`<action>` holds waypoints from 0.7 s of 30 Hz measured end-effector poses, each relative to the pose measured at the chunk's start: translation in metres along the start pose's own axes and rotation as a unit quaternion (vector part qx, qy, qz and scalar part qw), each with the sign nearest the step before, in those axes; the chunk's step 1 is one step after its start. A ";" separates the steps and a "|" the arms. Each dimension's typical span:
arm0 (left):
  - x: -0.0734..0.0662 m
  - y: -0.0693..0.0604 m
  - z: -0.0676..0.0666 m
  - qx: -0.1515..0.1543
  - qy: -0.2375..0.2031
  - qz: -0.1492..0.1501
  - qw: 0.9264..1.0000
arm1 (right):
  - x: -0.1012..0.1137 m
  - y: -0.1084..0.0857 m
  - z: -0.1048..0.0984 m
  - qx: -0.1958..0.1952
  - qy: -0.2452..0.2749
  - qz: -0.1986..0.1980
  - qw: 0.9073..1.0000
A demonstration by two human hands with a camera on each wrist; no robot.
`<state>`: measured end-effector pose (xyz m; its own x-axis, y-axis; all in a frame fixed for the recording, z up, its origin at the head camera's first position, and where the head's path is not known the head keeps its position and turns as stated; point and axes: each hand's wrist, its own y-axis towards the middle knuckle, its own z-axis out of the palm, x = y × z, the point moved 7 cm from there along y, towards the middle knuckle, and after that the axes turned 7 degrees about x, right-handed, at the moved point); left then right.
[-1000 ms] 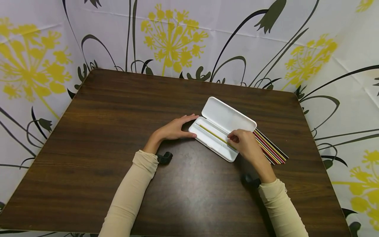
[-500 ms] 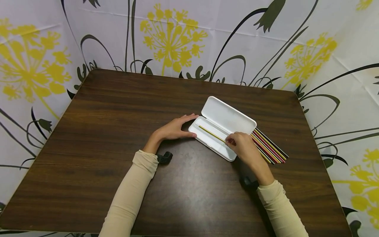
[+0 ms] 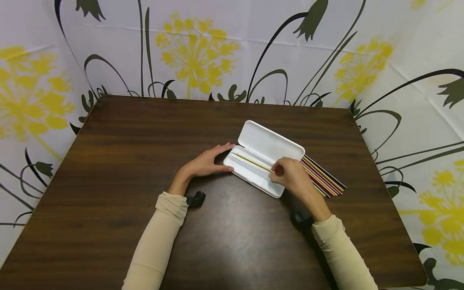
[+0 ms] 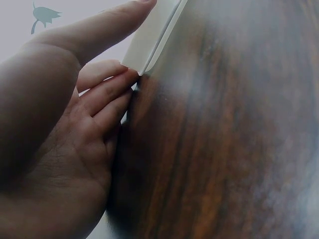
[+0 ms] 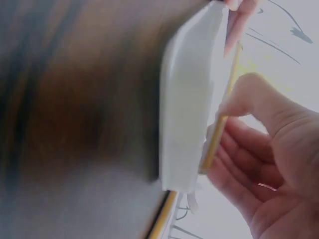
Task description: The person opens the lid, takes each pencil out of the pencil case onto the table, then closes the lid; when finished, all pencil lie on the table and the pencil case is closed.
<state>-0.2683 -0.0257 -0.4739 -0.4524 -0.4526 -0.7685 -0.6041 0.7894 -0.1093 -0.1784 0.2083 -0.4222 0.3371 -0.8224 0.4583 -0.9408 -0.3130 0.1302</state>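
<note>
A white pencil case lies with its hinged lid folded back. My left hand holds the case's left end, thumb on the near edge and fingers at the far corner; the left wrist view shows the same end beside the thumb. A yellow pencil runs lengthwise over the case's tray. My right hand pinches this pencil between thumb and fingers near its right end. In the right wrist view the pencil stands close along the case's wall; whether it touches the tray floor is hidden.
Several striped pencils, black, red and yellow, lie side by side on the brown table right of the case, partly behind the lid's end. A flower-printed cloth hangs behind the table's far edge.
My right hand has moved slightly left along the case and now pinches the yellow pencil. The left hand stays on the case's end. The head view has shifted a little.
</note>
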 end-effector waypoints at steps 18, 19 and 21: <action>0.001 -0.001 0.000 -0.003 -0.005 0.002 1.000 | -0.011 -0.011 -0.061 -0.098 0.144 -0.031 0.984; 0.001 -0.001 0.000 -0.003 -0.005 0.002 1.000 | -0.008 -0.013 -0.067 -0.103 0.148 -0.032 0.983; 0.001 -0.001 0.000 -0.002 -0.006 -0.001 1.000 | 0.000 -0.017 -0.079 -0.115 0.152 -0.031 0.981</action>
<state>-0.2677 -0.0271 -0.4747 -0.4438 -0.4490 -0.7755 -0.6079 0.7867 -0.1075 -0.1650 0.2516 -0.3551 0.4007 -0.6144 0.6797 -0.9138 -0.2139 0.3453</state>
